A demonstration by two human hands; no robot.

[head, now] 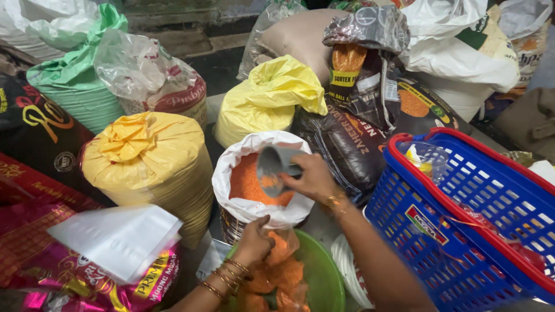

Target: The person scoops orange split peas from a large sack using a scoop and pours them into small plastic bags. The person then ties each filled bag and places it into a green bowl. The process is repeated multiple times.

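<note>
Grocery shop, grain sacks (151, 167), shopping basket (462, 231)

Head view, steeply downward, seemingly close

Open white sack of orange lentils (254, 185) sits btwn tied yellow woven sack (153, 167) on left & blue plastic basket (462, 231) on right; green plastic bowl (324, 277) in front.

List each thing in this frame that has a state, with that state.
Lentil sack: open, rim rolled down, orange lentils showing.
Scoop: tilted, in the right hand, over the lentils.
Clear bag: partly filled with lentils, mouth gripped by the left hand.
Green bowl: under the clear bag.
Yellow sack: tied shut.
Blue basket: upright, holds a few packets.
</note>
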